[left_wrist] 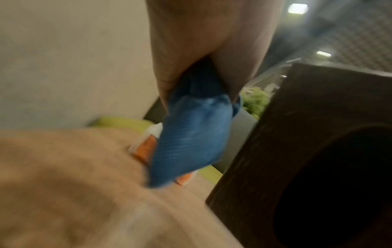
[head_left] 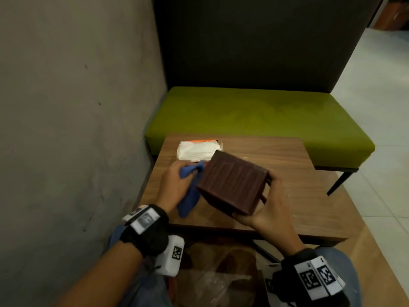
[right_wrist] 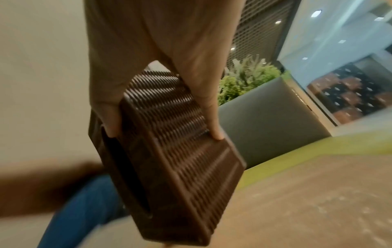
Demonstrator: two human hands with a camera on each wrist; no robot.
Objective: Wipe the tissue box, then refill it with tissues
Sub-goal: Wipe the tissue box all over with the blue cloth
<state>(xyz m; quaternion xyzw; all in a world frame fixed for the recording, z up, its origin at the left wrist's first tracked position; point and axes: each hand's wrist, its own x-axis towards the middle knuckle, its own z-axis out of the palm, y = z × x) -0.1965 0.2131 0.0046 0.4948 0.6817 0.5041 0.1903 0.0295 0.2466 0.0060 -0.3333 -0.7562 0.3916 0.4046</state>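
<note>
A brown tissue box is held up over the table while a blue cloth touches its side.

Both wrist views are blurry. In the head view the left hand's (head_left: 174,185) fingertips are hidden under the blue cloth (head_left: 190,191), and the pack of white tissues (head_left: 197,150) is partly hidden behind the box. In the left wrist view the fingers (left_wrist: 184,50) are curled and pinch the cloth, which hangs down in the middle of the frame just beside the box's dark side. The right hand (head_left: 270,207) holds the ribbed tissue box (head_left: 232,185) tilted in the middle of the head view, above the wooden table (head_left: 287,160). In the right wrist view its thumb and fingers (right_wrist: 203,94) spread around the box, tips pressed on the edges. The tissues lie on the table near the green bench (head_left: 254,114).
</note>
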